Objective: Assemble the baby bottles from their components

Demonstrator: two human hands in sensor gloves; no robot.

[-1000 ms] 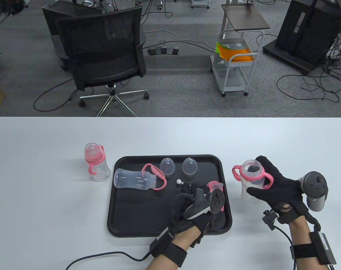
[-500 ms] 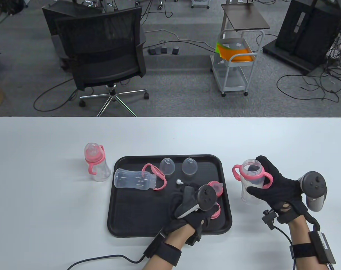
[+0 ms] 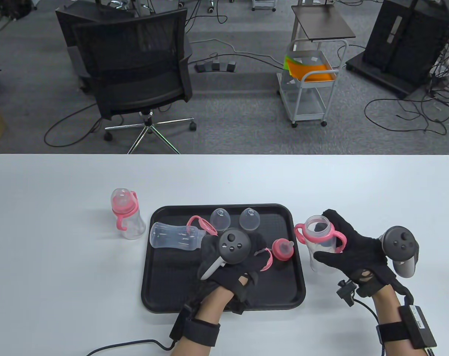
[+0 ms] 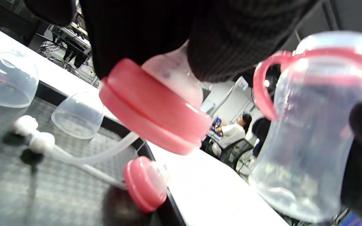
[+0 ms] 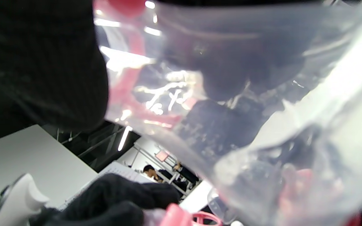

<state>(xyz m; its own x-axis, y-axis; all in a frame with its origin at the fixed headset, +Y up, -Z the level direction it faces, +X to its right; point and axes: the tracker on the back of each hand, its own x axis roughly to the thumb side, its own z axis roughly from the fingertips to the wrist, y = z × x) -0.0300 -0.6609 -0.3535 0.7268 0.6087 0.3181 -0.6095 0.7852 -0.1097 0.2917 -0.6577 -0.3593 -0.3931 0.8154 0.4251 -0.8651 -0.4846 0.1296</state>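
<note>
My left hand (image 3: 256, 256) is over the middle of the black tray (image 3: 165, 296) and grips a pink collar with its nipple (image 4: 156, 106) by the nipple end, clear of the tray. My right hand (image 3: 322, 237) grips an open clear bottle with pink handles (image 3: 321, 241) upright, just right of the tray; it also shows in the left wrist view (image 4: 313, 125). A second pink nipple collar (image 3: 282, 249) lies on the tray. A straw with white ends (image 4: 30, 135) lies there too.
An assembled capped bottle (image 3: 126, 215) stands on the white table left of the tray. A second open bottle with pink handles (image 3: 176, 237) lies in the tray's left part. Two clear dome caps (image 3: 220, 218) (image 3: 249, 218) stand at the tray's far side.
My left hand has turned over, taken up a nipple collar and moved left over the tray's middle. My right hand has carried the open bottle left, closer to the tray.
</note>
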